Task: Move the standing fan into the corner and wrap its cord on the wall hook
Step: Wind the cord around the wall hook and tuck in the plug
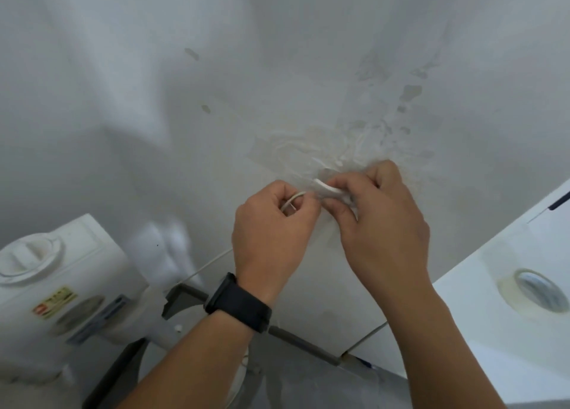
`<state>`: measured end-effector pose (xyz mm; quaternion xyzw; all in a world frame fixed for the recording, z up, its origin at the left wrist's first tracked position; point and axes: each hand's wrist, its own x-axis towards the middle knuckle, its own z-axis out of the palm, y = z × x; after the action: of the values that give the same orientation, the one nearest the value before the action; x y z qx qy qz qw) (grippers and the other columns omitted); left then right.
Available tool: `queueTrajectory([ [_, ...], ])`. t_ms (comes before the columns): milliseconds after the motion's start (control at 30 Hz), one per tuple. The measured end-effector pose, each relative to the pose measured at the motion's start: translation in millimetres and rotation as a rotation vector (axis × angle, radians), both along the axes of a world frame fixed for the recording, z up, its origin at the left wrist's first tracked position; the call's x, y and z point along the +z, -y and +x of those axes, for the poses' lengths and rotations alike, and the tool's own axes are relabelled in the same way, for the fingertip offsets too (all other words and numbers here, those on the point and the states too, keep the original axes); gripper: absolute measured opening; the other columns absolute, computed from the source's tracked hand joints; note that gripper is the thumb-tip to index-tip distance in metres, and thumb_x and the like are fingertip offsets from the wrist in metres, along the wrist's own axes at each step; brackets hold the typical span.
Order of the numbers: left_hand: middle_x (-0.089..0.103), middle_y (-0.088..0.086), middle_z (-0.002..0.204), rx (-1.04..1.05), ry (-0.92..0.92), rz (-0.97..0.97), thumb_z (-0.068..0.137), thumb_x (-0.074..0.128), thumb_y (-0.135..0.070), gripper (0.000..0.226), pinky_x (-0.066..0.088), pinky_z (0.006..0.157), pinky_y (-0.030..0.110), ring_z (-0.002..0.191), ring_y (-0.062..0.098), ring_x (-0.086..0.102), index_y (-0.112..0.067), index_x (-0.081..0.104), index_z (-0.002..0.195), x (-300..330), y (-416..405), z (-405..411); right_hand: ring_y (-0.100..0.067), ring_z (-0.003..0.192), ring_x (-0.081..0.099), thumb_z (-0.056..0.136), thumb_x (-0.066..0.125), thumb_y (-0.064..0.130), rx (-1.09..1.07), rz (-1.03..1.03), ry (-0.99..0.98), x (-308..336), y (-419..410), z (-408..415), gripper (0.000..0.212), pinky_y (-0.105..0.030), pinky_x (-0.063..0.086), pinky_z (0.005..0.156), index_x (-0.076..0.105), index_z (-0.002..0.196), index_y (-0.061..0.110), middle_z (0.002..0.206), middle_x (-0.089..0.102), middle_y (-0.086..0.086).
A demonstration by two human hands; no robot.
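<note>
Both my hands are raised against the white wall [277, 69]. My left hand [271, 226], with a black watch on its wrist, grips a loop of thin white cord [291, 201] in curled fingers. The cord runs down to the left along the wall [212, 262]. My right hand [379, 214] pinches a small white hook-shaped piece [327, 189] at the wall, just right of the cord loop. The white standing fan [58, 291] is at the lower left, seen from above, with a round knob on top and a yellow and red label.
Peeled, stained paint marks the wall above my hands [324, 149]. A white surface [509, 316] with a roll of tape [535, 294] on it sits at the right. A grey baseboard [302, 344] runs along the wall's foot.
</note>
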<state>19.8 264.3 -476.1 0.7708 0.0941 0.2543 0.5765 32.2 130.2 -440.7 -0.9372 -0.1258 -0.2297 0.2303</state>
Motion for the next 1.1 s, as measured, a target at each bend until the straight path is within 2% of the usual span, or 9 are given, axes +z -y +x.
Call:
queueTrajectory([
  [167,0.043,-0.009,0.047,0.129,-0.122,0.012,0.082,0.077,-0.062,0.058,0.043,0.051,0.039,0.048,0.018,0.042,-0.016,0.051,0.059,-11,-18,3,-0.007,0.086,0.045,0.094,0.069,0.039,0.029,0.069,-0.007,1,1,1,0.012,-0.022,0.032,0.058,0.070,0.107,0.040,0.094,0.041,0.015],
  [333,0.030,0.010,0.061,-0.024,-0.033,-0.349,0.093,0.077,-0.037,0.059,0.027,0.054,0.033,0.056,0.020,0.028,-0.007,0.039,0.060,15,-9,1,-0.013,0.083,0.045,0.096,0.066,0.035,0.131,0.031,0.048,-3,10,3,0.018,-0.024,0.035,0.057,0.073,0.112,0.037,0.091,0.039,0.012],
  [500,0.045,0.002,0.056,-0.262,0.103,-0.506,0.107,0.055,-0.026,0.038,0.033,0.047,0.019,0.048,0.009,0.036,-0.005,0.065,0.076,39,-6,-4,-0.010,0.079,0.051,0.099,0.065,0.029,0.204,0.199,0.144,-7,15,4,0.027,-0.022,0.041,0.065,0.073,0.125,0.031,0.086,0.049,0.013],
  [567,0.049,0.002,0.058,-0.351,0.139,-0.464,0.108,0.051,-0.021,0.036,0.034,0.049,0.018,0.050,0.008,0.040,-0.004,0.067,0.080,40,-5,-6,-0.006,0.079,0.055,0.100,0.065,0.025,0.234,0.379,0.105,-4,17,2,0.020,-0.018,0.042,0.068,0.074,0.117,0.029,0.087,0.057,0.018],
  [667,0.058,0.003,0.062,-0.450,0.153,-0.389,0.108,0.051,-0.019,0.033,0.036,0.051,0.021,0.054,0.013,0.044,-0.006,0.068,0.082,35,-3,-8,-0.014,0.074,0.060,0.100,0.065,0.020,0.281,0.570,-0.001,0,21,-3,0.010,-0.023,0.045,0.063,0.071,0.097,0.028,0.083,0.068,0.008],
  [833,0.063,-0.010,0.076,-0.521,0.218,-0.188,0.103,0.057,-0.014,0.023,0.045,0.068,0.015,0.069,0.005,0.057,-0.003,0.072,0.089,29,-2,-10,-0.011,0.093,0.061,0.094,0.056,0.023,0.386,0.469,-0.107,3,29,-11,0.022,-0.020,0.044,0.076,0.075,0.091,0.035,0.088,0.073,0.019],
  [900,0.063,-0.004,0.089,-0.485,0.254,-0.115,0.101,0.060,-0.019,0.020,0.052,0.077,0.026,0.084,0.015,0.063,-0.006,0.073,0.092,26,-1,-8,-0.005,0.096,0.055,0.095,0.055,0.033,0.462,0.374,-0.135,3,31,-14,0.020,-0.019,0.037,0.078,0.075,0.097,0.035,0.095,0.072,0.024],
  [967,0.063,-0.003,0.098,-0.455,0.263,-0.062,0.101,0.062,-0.024,0.020,0.054,0.079,0.034,0.093,0.020,0.064,-0.009,0.074,0.096,25,-1,-6,-0.002,0.094,0.054,0.095,0.057,0.039,0.515,0.355,-0.124,1,32,-16,0.021,-0.022,0.035,0.079,0.075,0.096,0.028,0.097,0.071,0.024],
  [1100,0.068,-0.011,0.105,-0.409,0.224,0.033,0.102,0.063,-0.029,0.016,0.047,0.080,0.022,0.100,0.019,0.065,-0.020,0.075,0.108,28,-1,-4,-0.011,0.082,0.055,0.099,0.058,0.031,0.477,0.426,-0.108,-2,31,-17,0.012,-0.019,0.040,0.071,0.065,0.092,0.025,0.084,0.062,0.014],
])
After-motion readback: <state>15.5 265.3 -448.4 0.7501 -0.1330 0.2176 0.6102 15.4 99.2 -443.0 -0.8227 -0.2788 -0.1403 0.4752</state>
